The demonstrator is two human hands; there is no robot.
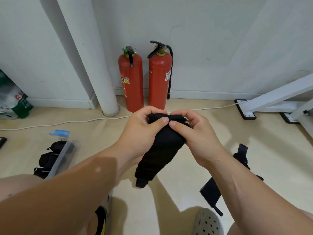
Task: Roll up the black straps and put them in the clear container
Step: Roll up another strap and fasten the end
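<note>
Both hands meet at the centre of the view, raised above the floor. My left hand and my right hand each curl round the upper end of one black strap. The thumbs press side by side on its near face, and the fingers fold over the bunched top edge. By my judgement the roll is only begun: a small bundle sits within the grip, and most of the length hangs loose.

Long axis of the strap: near vertical, running from the grip downward and slightly to my left, towards my knees. I cannot tell whether its free lower end touches the floor. The winding should therefore travel down this axis, drawing the hanging length up into the bundle between my hands.

The clear container stands on the floor to my left, lower than the hands and well apart from them, with a blue latch at its far end. Several rolled straps already lie in it. My left hand is the nearer of the two, so I judge that a finished roll would travel leftward and down.

More loose straps lie on the floor to my right, partly hidden by my right forearm. Two red fire extinguishers stand against the wall beyond the hands.
</note>
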